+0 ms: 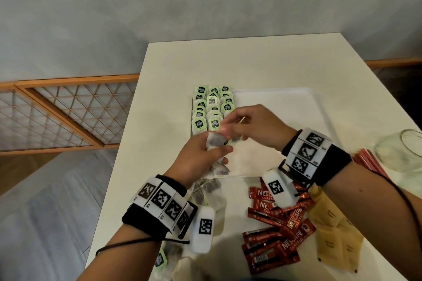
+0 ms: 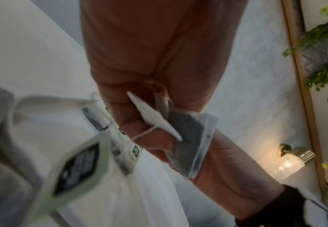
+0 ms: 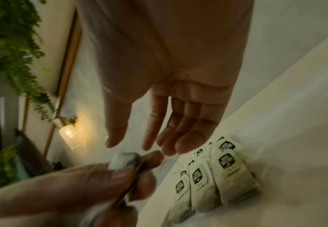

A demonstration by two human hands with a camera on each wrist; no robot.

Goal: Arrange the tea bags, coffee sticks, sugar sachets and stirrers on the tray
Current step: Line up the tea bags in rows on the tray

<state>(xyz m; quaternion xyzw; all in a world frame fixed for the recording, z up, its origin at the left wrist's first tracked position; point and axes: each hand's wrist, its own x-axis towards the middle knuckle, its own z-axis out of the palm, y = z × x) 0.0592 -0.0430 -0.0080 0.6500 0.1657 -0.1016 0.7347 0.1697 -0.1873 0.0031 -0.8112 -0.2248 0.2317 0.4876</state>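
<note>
Tea bags (image 1: 211, 107) lie in neat rows along the tray (image 1: 285, 107); our left hand (image 1: 201, 155) clutches a spare bunch (image 2: 188, 138) as supply, while our right hand (image 1: 253, 125), fingers seemingly loose and empty, reaches for one.

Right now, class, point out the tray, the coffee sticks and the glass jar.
tray (image 1: 285, 107), head view, bare white floor.
coffee sticks (image 1: 274, 251), head view, red wrapper in the pile.
glass jar (image 1: 397, 150), head view, clear side wall.

Green-labelled tea bags (image 1: 211, 107) lie in three overlapping rows at the left end of a white tray (image 1: 296, 107). Red Nescafé coffee sticks (image 1: 276, 232) and tan sugar sachets (image 1: 335, 232) lie loose on the table nearby; red stirrers (image 1: 371, 161) beside them.
</note>
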